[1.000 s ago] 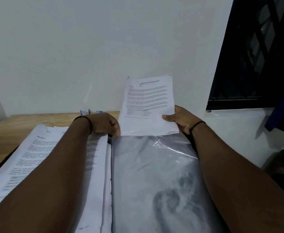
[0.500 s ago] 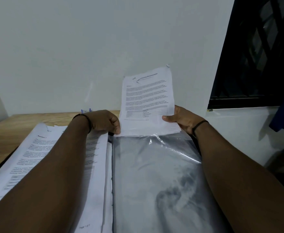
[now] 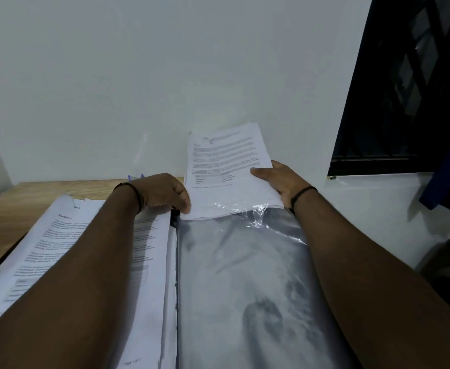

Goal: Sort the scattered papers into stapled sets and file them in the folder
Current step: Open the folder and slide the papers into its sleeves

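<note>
The set [image 3: 226, 169] stands tilted at the far end of the open folder [image 3: 240, 288], its lower edge just inside the crinkled mouth of the clear sleeve [image 3: 245, 251], most of it sticking out toward the wall. Your right hand [image 3: 279, 182] grips the set's right edge, thumb on the printed face; your left hand [image 3: 162, 191] has its fingers curled at the sleeve's near-left corner, seemingly pinching the film open, though the fingertips are partly hidden. If you push with the mouth this puckered, the bottom corners will likely catch on the film and fold, or the sheets may fan and slip behind the sleeve instead of into it. Let the left pinch go slack and the mouth probably closes. The filed stack [image 3: 67, 251] under your left forearm could also shift.
</note>
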